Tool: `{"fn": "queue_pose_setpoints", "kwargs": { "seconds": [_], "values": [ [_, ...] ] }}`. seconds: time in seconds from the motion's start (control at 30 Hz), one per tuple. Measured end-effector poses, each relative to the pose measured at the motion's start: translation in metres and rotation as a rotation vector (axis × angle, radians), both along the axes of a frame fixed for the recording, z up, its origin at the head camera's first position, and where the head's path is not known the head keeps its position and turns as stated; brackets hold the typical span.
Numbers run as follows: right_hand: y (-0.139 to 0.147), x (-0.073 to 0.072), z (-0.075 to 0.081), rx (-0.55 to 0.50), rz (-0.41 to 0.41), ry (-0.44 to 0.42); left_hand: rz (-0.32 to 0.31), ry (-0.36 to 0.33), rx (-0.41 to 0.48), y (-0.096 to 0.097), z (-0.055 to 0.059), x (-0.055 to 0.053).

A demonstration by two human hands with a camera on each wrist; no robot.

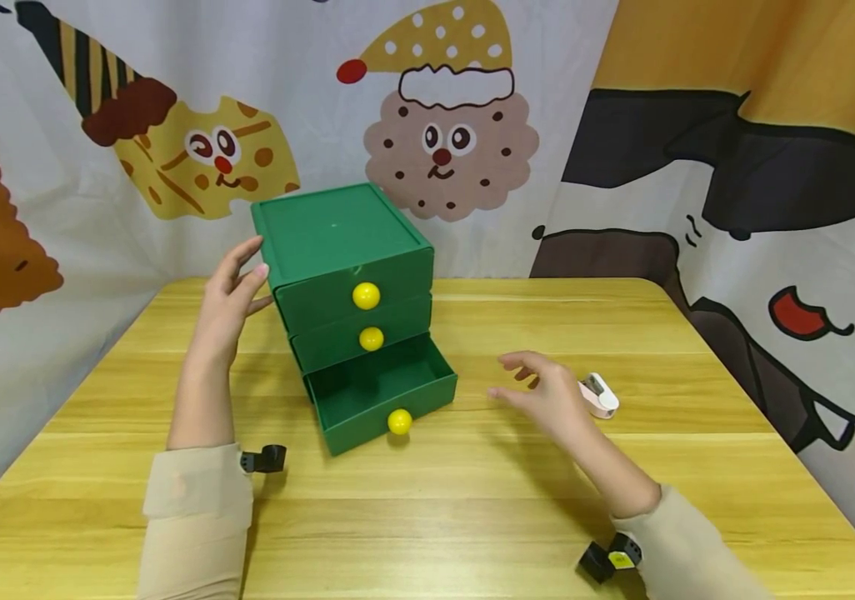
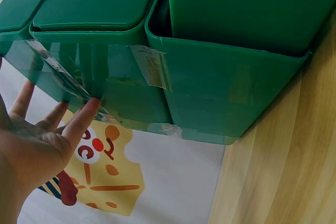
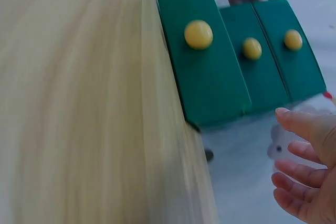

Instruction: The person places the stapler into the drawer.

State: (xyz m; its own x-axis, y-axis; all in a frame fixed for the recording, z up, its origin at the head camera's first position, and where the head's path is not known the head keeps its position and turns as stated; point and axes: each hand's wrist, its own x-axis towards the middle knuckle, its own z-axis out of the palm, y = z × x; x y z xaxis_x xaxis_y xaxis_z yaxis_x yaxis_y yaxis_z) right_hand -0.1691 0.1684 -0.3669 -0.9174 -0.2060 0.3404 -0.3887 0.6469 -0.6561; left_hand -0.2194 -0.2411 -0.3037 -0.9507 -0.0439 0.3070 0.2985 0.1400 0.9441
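A green three-drawer cabinet with yellow ball knobs stands on the table. Its bottom drawer is pulled out and looks empty inside; the upper two are closed. My left hand rests its fingers against the cabinet's left side, where clear tape shows in the left wrist view. To the right of the drawer my right hand hovers above the table with fingers loosely bent, holding nothing. Behind that hand lies a small white and pale pink stapler-like object, partly hidden by it.
The wooden table extends on all sides of the cabinet. A curtain printed with cartoon figures hangs behind it. Small black cameras are strapped at both sleeves.
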Motion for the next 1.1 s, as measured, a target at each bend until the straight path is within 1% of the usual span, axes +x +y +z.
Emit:
{"fn": "queue_pose_setpoints", "kwargs": {
  "seconds": [0.23,0.37,0.5,0.57,0.77,0.83,1.0,1.1],
  "values": [
    [0.043,-0.007,-0.003,0.017,-0.085,0.025,0.003,-0.006,-0.006,0.000,0.000,0.000],
    [0.066,-0.010,-0.008,0.035,-0.109,0.004,0.007,-0.008,-0.007,0.000,-0.001,0.000],
    [0.086,-0.013,-0.011,0.082,-0.101,-0.024,0.007,-0.003,-0.001,0.000,-0.001,0.000],
    [0.094,-0.016,-0.012,0.112,-0.094,-0.052,0.006,-0.003,0.000,0.000,-0.001,0.000],
    [0.114,-0.023,-0.016,0.167,-0.082,-0.189,0.004,-0.007,-0.007,0.000,-0.001,0.000],
    [0.120,-0.026,-0.019,0.189,-0.069,-0.198,0.005,-0.004,-0.007,0.000,-0.001,0.000],
    [0.131,-0.030,-0.026,0.216,-0.020,-0.185,0.000,0.002,-0.001,0.000,0.000,0.000],
    [0.136,-0.031,-0.029,0.215,0.000,-0.209,-0.001,0.001,-0.002,-0.001,0.000,0.000]
  ]
}}
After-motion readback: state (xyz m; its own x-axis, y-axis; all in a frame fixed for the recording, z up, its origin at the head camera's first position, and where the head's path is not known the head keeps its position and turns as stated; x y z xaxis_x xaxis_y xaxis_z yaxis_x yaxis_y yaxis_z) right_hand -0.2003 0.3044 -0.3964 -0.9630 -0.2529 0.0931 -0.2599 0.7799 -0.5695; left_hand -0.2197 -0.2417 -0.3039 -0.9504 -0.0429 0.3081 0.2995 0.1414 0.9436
